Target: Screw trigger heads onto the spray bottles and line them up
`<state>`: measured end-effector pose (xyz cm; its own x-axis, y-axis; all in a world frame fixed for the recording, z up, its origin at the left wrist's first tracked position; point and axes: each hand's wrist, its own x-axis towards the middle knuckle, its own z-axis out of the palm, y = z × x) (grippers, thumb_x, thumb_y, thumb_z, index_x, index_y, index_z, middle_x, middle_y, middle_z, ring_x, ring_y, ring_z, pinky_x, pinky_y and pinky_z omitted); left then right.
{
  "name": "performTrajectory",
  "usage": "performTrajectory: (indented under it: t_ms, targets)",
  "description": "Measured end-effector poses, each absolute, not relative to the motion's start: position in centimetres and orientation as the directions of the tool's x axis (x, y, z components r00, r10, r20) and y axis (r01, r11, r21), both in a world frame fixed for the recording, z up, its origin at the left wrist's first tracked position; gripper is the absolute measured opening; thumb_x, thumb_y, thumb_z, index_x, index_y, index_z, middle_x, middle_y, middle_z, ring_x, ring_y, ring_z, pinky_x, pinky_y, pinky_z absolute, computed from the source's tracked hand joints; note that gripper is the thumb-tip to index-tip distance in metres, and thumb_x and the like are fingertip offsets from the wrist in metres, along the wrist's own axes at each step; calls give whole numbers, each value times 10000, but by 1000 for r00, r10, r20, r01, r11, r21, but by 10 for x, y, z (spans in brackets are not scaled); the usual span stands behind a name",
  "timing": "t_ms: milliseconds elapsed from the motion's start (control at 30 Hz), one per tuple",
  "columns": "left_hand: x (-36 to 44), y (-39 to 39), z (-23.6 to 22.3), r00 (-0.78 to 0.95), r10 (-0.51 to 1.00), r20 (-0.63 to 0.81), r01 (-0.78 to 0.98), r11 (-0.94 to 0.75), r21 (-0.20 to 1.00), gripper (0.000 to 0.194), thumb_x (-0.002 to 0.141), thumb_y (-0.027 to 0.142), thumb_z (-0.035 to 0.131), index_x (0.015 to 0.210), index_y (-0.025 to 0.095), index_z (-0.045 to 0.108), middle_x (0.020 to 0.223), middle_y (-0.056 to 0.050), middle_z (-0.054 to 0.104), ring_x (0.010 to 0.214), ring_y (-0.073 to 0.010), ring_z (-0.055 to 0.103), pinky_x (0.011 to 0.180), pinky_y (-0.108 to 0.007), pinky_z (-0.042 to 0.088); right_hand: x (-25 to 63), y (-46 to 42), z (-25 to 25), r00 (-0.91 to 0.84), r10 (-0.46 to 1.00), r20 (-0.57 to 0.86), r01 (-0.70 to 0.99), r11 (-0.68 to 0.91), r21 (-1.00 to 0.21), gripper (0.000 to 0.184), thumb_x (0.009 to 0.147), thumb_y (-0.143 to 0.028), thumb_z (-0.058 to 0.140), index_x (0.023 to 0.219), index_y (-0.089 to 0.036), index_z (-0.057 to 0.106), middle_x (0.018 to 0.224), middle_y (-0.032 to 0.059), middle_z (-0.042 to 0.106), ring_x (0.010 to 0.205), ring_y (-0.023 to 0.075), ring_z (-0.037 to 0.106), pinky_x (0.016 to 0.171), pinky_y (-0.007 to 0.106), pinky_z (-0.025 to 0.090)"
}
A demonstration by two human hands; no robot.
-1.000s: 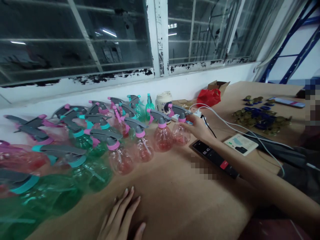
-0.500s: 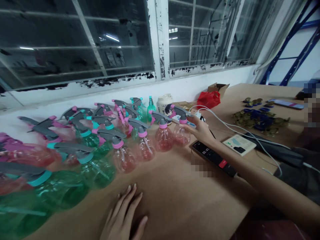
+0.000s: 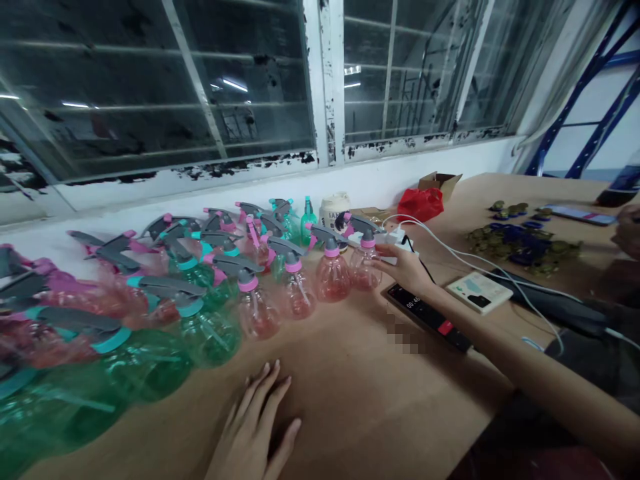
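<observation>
Your flat tan wood-look desk point(image 3: 345, 387): smooth, matt. Round, transparent pink and green plastic spray bottles point(image 3: 359, 273): glossy; grey plastic trigger heads point(image 3: 367, 226): matt. Near far edge: red plastic-looking bag point(image 3: 421, 204), crinkled, shiny.

Has spray bottles point(image 3: 334, 277) along the left of the table point(image 3: 345, 393), a cup point(image 3: 329, 208) behind them, a bag point(image 3: 421, 205) right of the cup before a box point(image 3: 445, 184), a phone point(image 3: 423, 317) front right.
</observation>
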<state>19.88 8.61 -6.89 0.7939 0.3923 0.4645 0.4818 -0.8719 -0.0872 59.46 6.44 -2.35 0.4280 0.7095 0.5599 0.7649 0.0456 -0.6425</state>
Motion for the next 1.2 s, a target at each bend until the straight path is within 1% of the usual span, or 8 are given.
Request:
performTrajectory:
  t_ms: [100,267,433,600,767,867,1000,1200]
  targets:
    - [199,86,-69,790,394,470,482,-872,-79,448,918,423,430,1326,239,407,1350,-62,511,1199,-257,514,959,-429,455,594,60,-24,421,724,547,771,33,-637,439,776,-389,646,1160,-185,593,1138,112,673,1042,272,637,877,414,507]
    - [200,86,-67,785,403,470,481,-875,-53,424,915,382,435,1310,228,420,1343,-71,515,1187,-266,524,955,-453,453,565,28,-17,475,682,556,779,-32,-626,466,799,-380,610,1200,-148,554,1198,167,624,1104,318,587,912,493,460]
    - [198,81,-62,762,450,466,499,-866,21,411,900,371,455,1295,260,431,1336,-49,521,1173,-263,535,956,-444,453,498,-17,-9,413,737,535,783,11,-621,362,823,-389,591,1124,-186,584,1119,103,656,1039,248,614,889,410,490]
    - [174,62,-49,731,539,418,570,-819,61,439,890,344,460,1326,316,411,1344,-15,511,1178,-273,529,988,-495,416,430,-28,-16,-2,921,389,746,260,-613,198,868,-330,564,1008,-205,628,1117,47,653,1044,172,609,930,331,469]
    - [115,37,-30,631,662,405,606,-747,276,418,899,335,439,1314,388,432,1283,35,564,1119,-238,582,882,-385,527,368,-9,-21,-301,872,386,712,475,-518,155,890,-259,533,988,-197,636,1105,44,631,1001,152,605,889,294,484]
    - [68,24,-23,518,738,433,681,-662,313,402,895,350,457,1292,408,462,1241,49,595,1088,-244,603,833,-363,557,328,4,-17,-440,811,386,688,581,-436,155,902,-217,498,969,-187,635,1019,47,632,920,154,608,824,296,506]
    - [5,5,-14,381,827,413,764,-533,363,333,926,357,443,1254,354,502,1195,8,615,1035,-233,634,827,-339,554,273,18,-18,-576,726,377,626,688,-368,145,893,-198,509,954,-186,640,1014,53,638,934,170,609,841,324,516]
    - [-72,-2,-3,154,929,335,794,-318,517,266,894,405,491,1115,286,579,1105,-43,655,922,-250,664,772,-380,558,212,32,-42,-650,681,336,541,726,-424,238,891,-267,524,1117,-237,594,1262,45,580,1192,217,523,1002,419,453]
